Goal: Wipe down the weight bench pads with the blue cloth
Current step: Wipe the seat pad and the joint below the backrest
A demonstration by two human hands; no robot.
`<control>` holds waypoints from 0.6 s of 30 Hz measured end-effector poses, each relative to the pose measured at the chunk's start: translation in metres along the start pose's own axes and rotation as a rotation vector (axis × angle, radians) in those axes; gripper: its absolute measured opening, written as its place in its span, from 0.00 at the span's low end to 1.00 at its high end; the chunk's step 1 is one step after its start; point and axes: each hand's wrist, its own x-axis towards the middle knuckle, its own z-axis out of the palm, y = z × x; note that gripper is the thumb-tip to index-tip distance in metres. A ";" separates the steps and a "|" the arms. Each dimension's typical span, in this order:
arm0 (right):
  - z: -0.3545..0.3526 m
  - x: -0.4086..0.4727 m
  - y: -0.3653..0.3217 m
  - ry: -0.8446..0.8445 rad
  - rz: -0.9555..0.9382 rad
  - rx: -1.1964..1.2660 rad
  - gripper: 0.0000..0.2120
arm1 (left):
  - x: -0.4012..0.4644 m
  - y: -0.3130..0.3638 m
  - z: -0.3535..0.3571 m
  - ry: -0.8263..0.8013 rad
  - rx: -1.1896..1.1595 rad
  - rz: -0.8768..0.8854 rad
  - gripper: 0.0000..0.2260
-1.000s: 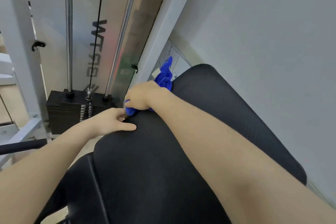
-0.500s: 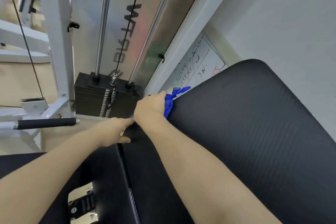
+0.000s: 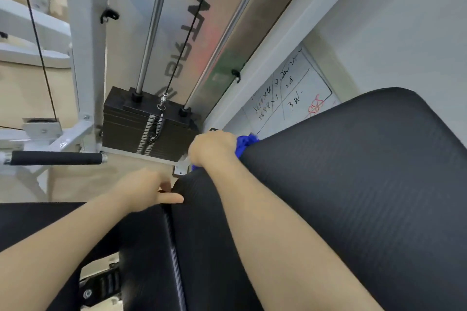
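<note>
Change: since half a second ago our right hand (image 3: 211, 148) and blue cloth (image 3: 244, 143) barely shift along the pad's far edge.
Cloth: bunched, trailing rightward along that edge of the back pad (image 3: 353, 197).
Right grip: fingers curled over cloth.
Left hand (image 3: 149, 188): fingers straight, touching the pad's corner.

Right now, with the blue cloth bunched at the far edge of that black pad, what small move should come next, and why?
Probably draw the right hand back toward the body, dragging the blue cloth over the pad. The cloth sits at the pad's far edge, so its broad top lies ahead, while the left hand rests against the pad's side.
</note>
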 end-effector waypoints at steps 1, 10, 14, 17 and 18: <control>0.008 0.001 -0.015 0.004 -0.051 0.021 0.16 | 0.000 -0.006 0.004 0.008 -0.042 -0.011 0.21; -0.022 0.013 0.022 -0.187 -0.060 0.044 0.12 | 0.000 -0.037 0.013 -0.073 -0.057 0.067 0.24; 0.000 0.011 -0.004 -0.133 0.037 -0.029 0.09 | 0.003 -0.046 0.020 -0.037 -0.115 0.052 0.23; 0.024 0.011 -0.044 -0.069 -0.056 -0.031 0.15 | 0.005 -0.050 0.025 -0.024 -0.116 0.041 0.23; 0.028 0.012 -0.052 -0.071 -0.083 -0.018 0.15 | 0.005 -0.052 0.027 -0.025 -0.128 0.031 0.24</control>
